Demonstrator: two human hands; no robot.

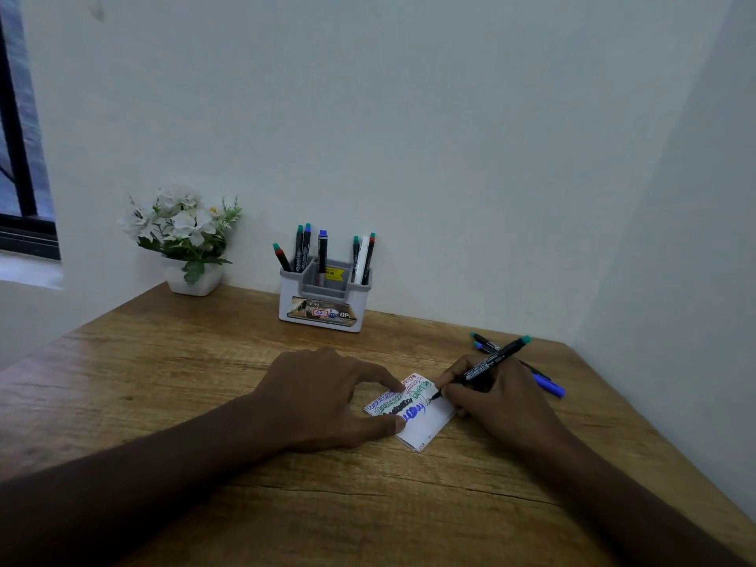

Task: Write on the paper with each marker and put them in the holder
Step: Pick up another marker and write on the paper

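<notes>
A small white paper [427,427] lies on the wooden desk, covered with scribbles in several colours. My left hand [323,399] presses its left edge flat with thumb and forefinger. My right hand [491,399] grips a black marker with a green end [491,362], its tip touching the paper. Several loose markers [548,384] lie just behind my right hand, one with a blue cap. The white and grey holder [323,298] stands at the wall with several markers upright in it.
A white pot of white flowers [186,239] sits at the back left of the desk [163,382]. Walls close the desk in at the back and right. A dark window frame [20,157] is at the far left.
</notes>
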